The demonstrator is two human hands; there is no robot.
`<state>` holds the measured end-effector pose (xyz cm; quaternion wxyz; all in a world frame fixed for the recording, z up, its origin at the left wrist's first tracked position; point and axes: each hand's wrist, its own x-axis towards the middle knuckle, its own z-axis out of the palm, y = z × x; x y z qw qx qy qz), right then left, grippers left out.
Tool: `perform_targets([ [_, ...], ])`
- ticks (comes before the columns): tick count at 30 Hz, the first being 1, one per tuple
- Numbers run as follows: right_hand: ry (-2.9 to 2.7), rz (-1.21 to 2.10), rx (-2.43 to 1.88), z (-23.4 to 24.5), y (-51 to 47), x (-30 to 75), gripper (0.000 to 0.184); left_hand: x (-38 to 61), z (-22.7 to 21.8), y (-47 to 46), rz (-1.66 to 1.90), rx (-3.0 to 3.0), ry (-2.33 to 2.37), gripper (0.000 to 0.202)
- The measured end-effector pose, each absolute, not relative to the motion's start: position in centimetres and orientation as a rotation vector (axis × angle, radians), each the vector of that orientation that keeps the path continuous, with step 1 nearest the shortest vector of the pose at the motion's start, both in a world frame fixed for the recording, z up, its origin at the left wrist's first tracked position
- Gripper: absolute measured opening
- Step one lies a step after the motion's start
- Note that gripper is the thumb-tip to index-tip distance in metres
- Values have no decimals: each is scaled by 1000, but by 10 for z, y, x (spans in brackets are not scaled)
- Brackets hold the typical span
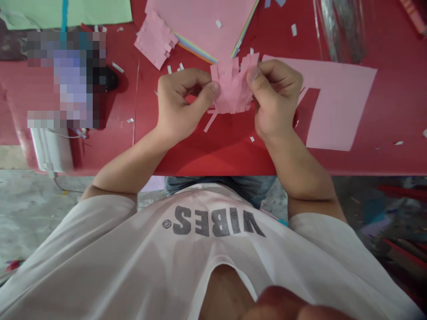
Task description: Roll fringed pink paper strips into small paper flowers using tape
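Note:
Between my two hands is a piece of pink paper (231,89) with slits cut along its edges, so that narrow tabs stand out at top and bottom. My left hand (190,102) pinches its left side between thumb and fingers. On the right side, my right hand (275,95) grips the paper with the thumb on top. A second fringed pink paper piece (155,41) lies beyond my left hand. Beneath and right of my right hand rests a larger pink sheet (336,106) with a section cut out of it. One thin pink strip (210,121) hangs or lies below the held paper.
A red table (207,155) carries small scattered paper scraps. Farther off lie a pink sheet with rainbow-striped edges (203,26) and a green sheet (100,11). At left are a white power bank-like block (51,149) with a cable and a pixelated patch. Clear plastic (340,31) lies upper right.

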<state>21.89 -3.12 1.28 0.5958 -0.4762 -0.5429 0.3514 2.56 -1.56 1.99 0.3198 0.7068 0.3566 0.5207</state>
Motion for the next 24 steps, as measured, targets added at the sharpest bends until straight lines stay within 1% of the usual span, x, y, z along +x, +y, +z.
perform_targets([
  [5,-1227,783,-1053,12,-31,216,28,29,23,-16,1379,1748,996,26],
  [10,-1214,781,-1004,16,-31,215,24,26,21,-11,1350,1694,935,29],
  [20,-1340,695,-1146,21,-36,220,35,20,29,-11,1278,1679,898,32],
  [24,-1307,666,-1111,18,-35,217,32,22,30,-15,1283,1666,953,34],
])
